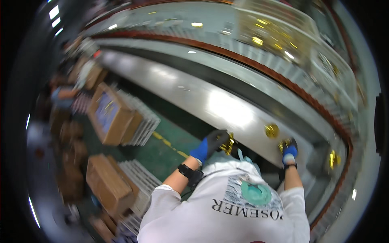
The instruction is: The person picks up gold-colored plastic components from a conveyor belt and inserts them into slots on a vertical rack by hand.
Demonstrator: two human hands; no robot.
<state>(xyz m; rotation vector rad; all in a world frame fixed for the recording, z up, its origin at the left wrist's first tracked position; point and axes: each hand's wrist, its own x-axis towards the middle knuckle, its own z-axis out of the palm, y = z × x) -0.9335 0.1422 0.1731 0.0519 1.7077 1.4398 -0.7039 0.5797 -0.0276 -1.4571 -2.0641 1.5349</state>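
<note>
My left hand [211,142], in a blue and black glove, is closed on a shiny gold piece [228,144] just off the near edge of the metal table [194,95]. Over the table's right end, my right hand [290,150], gloved alike, is closed around another crinkled gold piece [284,144]. A round gold piece [272,130] lies on the tabletop, a little beyond the right hand and to its left. The exact kind of these gold pieces cannot be made out. Blur partly hides the fingertips.
Beyond the table curves a conveyor with a reddish-brown edge [227,58]; one gold piece [334,159] lies at its right. Clear plastic bins [279,36] with gold items stand behind. Cardboard boxes [108,184] sit on grey crates at left. People work at the far left.
</note>
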